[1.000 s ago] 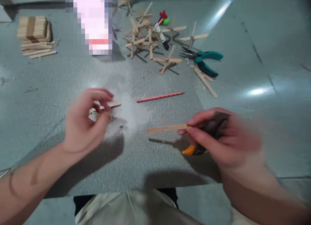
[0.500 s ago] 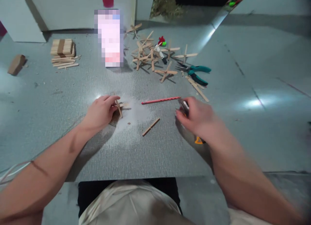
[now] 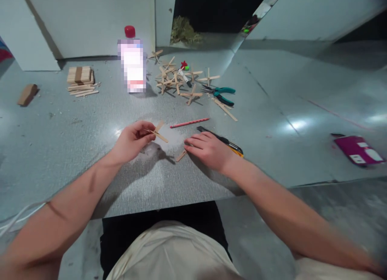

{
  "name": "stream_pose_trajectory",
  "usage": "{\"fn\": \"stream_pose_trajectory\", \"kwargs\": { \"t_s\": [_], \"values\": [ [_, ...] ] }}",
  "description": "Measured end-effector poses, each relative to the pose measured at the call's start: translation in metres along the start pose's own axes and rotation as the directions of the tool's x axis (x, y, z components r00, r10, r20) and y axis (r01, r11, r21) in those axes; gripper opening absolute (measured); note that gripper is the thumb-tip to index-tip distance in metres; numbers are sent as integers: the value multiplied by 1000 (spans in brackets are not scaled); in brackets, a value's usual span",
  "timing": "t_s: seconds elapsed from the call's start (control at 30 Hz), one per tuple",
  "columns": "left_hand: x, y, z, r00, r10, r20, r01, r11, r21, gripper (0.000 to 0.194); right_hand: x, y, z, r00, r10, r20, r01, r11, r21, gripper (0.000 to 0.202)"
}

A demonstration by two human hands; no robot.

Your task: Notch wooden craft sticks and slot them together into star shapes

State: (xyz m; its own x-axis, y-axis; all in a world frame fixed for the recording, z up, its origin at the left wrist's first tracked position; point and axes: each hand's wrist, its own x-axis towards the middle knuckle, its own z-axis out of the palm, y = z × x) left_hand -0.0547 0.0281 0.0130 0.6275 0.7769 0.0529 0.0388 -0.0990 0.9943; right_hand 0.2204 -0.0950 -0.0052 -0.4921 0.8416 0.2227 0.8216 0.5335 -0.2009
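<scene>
My left hand (image 3: 137, 141) is closed in a pinch on a cross made of wooden craft sticks (image 3: 162, 137), raised a little above the table. My right hand (image 3: 210, 151) reaches down to the table with its fingers together. Its fingertips close over the upper end of a notched craft stick (image 3: 180, 155), and part of that stick is hidden beneath them. Just beyond the right hand lies a utility knife (image 3: 222, 138), black with a yellow end. A red-striped pencil (image 3: 190, 123) rests between the hands, farther back.
Several stick crosses (image 3: 175, 82) lie at the back with a glue tube (image 3: 184, 77). Teal-handled pliers (image 3: 222, 95) and loose sticks (image 3: 225, 109) are right of them. A red-capped bottle (image 3: 130, 31), a banded stick bundle (image 3: 80, 75) and a purple pouch (image 3: 358, 150) are also there.
My right hand has let go of the utility knife, now on the table, and moved left onto the notched stick. My left hand has lifted and turned the cross. The view has shifted right.
</scene>
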Motion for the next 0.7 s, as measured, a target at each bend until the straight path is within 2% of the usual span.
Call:
{"fn": "stream_pose_trajectory", "kwargs": {
  "t_s": [0.13,0.23,0.37,0.43,0.53,0.7],
  "values": [
    [-1,0,3,998,-66,7,67,981,-180,26,3,-1,4,996,15,-90,-6,995,98,24],
    [-2,-4,5,994,-107,19,107,948,-298,30,12,-14,-9,987,46,-154,-13,977,211,16],
    [-2,-7,6,987,-153,53,161,897,-411,31,38,-39,-28,959,132,-251,-30,927,374,10],
    [-2,-7,7,985,-163,64,174,874,-454,32,53,-48,-31,940,170,-297,9,856,517,11],
    [-2,-6,6,984,-167,67,178,844,-507,34,70,-53,-28,918,203,-341,68,767,638,13],
    [-2,-5,5,980,-180,84,195,806,-559,31,76,-51,-17,879,203,-431,130,767,628,15]
  ]
}}
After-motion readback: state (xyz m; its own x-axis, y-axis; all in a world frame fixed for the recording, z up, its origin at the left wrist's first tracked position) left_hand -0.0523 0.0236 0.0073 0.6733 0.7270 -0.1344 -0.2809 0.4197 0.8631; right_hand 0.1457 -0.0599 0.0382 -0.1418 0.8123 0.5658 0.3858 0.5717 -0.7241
